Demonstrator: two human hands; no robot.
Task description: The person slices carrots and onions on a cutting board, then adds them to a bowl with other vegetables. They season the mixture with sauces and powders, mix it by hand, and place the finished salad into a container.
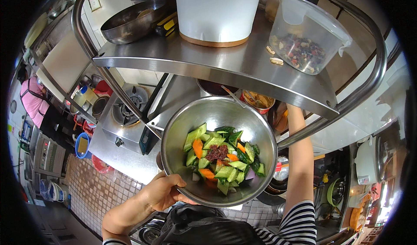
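Note:
My left hand [169, 189] grips the lower left rim of a large stainless steel bowl [218, 106], its thumb over the edge. Inside lie cut cucumber pieces [224, 172], orange slices that look like carrot [197, 148] and a dark red paste [217, 153] on top. My right forearm [299, 157] reaches up past the bowl's right side; the hand is hidden under the steel shelf [215, 66]. Near where it disappears stands an open can of orange-brown paste [259, 100] with a spoon in it. Behind the bowl's rim, a pot of dark contents [216, 86] is partly visible.
The shelf holds a metal bowl [130, 23], a white container [218, 15] and a clear lidded tub of dried pieces [301, 46]. A gas burner [130, 105] lies left. Farther left, a person in a pink top [34, 98] bends away. Pans and a rice cooker [366, 160] are at right.

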